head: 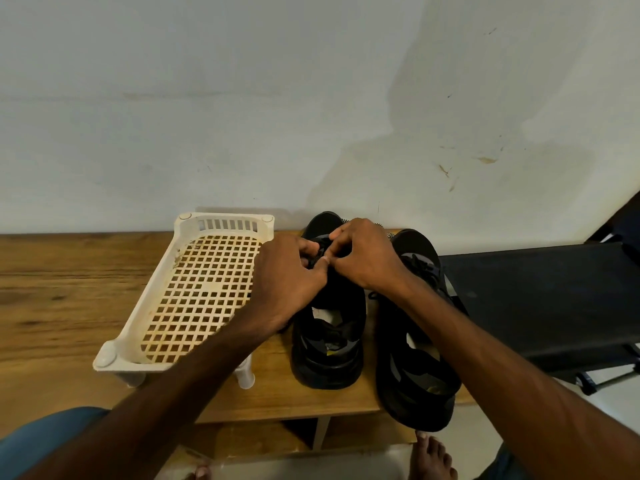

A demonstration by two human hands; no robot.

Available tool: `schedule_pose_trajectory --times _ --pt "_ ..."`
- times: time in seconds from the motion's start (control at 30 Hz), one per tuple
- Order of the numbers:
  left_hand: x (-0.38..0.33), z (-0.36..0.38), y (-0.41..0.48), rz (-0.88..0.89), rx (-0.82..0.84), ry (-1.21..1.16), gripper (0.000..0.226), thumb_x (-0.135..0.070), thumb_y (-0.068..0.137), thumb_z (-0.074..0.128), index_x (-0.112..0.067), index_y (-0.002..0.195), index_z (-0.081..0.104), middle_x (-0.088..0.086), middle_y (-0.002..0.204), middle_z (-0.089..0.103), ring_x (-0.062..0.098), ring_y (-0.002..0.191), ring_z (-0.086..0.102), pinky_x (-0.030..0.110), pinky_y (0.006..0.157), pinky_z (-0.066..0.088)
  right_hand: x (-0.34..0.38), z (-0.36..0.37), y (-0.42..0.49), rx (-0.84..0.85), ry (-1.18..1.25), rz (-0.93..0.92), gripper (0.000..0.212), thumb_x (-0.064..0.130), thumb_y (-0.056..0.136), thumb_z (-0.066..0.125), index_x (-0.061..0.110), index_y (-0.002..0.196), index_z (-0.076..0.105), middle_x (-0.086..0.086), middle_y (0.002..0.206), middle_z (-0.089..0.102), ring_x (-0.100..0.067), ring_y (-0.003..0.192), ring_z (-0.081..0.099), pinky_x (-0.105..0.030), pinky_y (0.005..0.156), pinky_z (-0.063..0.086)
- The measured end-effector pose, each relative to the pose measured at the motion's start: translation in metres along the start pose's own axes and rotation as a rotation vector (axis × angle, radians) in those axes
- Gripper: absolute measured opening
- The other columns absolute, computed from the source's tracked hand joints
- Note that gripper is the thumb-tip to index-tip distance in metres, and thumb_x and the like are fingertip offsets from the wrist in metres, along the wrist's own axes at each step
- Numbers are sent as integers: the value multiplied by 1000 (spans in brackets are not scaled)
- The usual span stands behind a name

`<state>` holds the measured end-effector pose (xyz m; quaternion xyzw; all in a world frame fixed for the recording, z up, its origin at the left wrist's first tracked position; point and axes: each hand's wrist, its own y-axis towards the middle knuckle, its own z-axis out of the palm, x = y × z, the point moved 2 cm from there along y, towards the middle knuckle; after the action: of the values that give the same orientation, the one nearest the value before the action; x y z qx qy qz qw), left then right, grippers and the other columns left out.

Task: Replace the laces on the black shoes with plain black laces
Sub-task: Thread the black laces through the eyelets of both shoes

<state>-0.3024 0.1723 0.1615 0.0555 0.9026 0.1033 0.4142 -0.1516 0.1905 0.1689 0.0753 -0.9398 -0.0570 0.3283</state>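
The left hand (291, 271) was seen curled over the lacing of the left-side black shoe (329, 344), its thumb and fingers pinched on a black lace (319, 252). The right hand (367, 258) was brought in against it from the other side, fingers bent and closed on the same lace, so that the two hands touched above the front half of the shoe. How the lace was threaded beneath the fingers could not be told.

That shoe was stood upright on the wooden surface (52, 289), toe toward the wall (242, 98) and heel toward the person. The second black shoe (415, 379) was set just beside it on the right, pointed the same way, with its heel at the near edge of the surface; dark laces (420, 266) were seen across its upper. A black-and-white patterned strip (389, 233) was visible at the toes, just beyond the right hand.

A white plastic rack (145, 299) with a perforated floor was stood on short legs to the left of the shoes, partly covered by the left forearm. A black cot (536, 299) was placed to the right of the surface. A bare foot (433, 459) was seen on the floor below.
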Motion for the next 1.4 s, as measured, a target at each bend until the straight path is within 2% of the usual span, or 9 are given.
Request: schedule_pose_trajectory --times 0.2,0.53,0.63,0.73,0.83,0.93,1.03,1.2,1.4 --pt "13 -7 16 -140 79 -171 13 -23 94 73 -13 95 81 2 89 78 14 76 74 40 78 63 -1 5 -1 -41 25 -22 5 14 83 82 18 87 84 0 111 73 -3 99 57 -6 74 36" --pt "15 -15 26 -110 49 -105 20 -19 102 58 -11 109 75 -7 90 69 3 79 63 13 66 47 -4 0 -6 7 -117 -65 17 5 83 76 16 94 83 2 105 76 -10 101 67 -13 83 48" --pt "20 -42 39 -309 -28 -691 20 -12 106 48 -11 106 68 7 109 74 21 98 72 38 88 60 -3 -2 -6 8 -101 -74 19 4 83 72 15 94 82 3 103 76 -9 99 67 -21 87 52" --pt "26 -64 49 -440 -94 -1371 17 -5 105 41 -12 95 54 1 76 64 14 64 63 29 64 60 -2 -3 -5 2 -87 -74 19 8 90 67 19 98 79 5 103 74 -7 92 67 -19 81 53" --pt "29 -61 49 -347 53 -963 14 -9 103 46 -12 99 60 -3 73 54 4 49 44 18 45 38 -1 -5 -7 -95 -19 -87 16 9 92 63 18 98 75 7 101 71 -5 91 64 -23 84 55" --pt "29 -40 39 95 214 -37 10 -27 96 65 -27 102 73 -16 93 70 -6 74 62 16 65 45 1 -12 -8 -243 -19 -121 13 13 94 64 18 103 73 9 100 70 -4 93 64 -21 86 53" --pt "25 -28 29 337 229 300 11 -37 89 73 -37 98 78 -21 93 74 -3 85 65 9 65 36 -2 -20 -9 -345 -39 -123 11 19 94 70 17 104 73 9 97 70 -4 91 63 -15 82 50" --pt "19 -30 29 330 96 231 15 -34 99 61 -31 92 73 -18 86 73 -2 80 63 24 75 49 -10 -22 -11 -359 43 -4 13 27 93 74 17 101 74 8 93 69 -4 86 63 -14 77 50" --pt "2 -37 28 -39 155 -612 24 -17 108 48 -1 108 64 5 95 80 19 86 77 28 80 61 -8 -10 -16 -150 33 139 49 46 83 81 16 119 68 3 103 69 -9 89 65 -24 79 56"
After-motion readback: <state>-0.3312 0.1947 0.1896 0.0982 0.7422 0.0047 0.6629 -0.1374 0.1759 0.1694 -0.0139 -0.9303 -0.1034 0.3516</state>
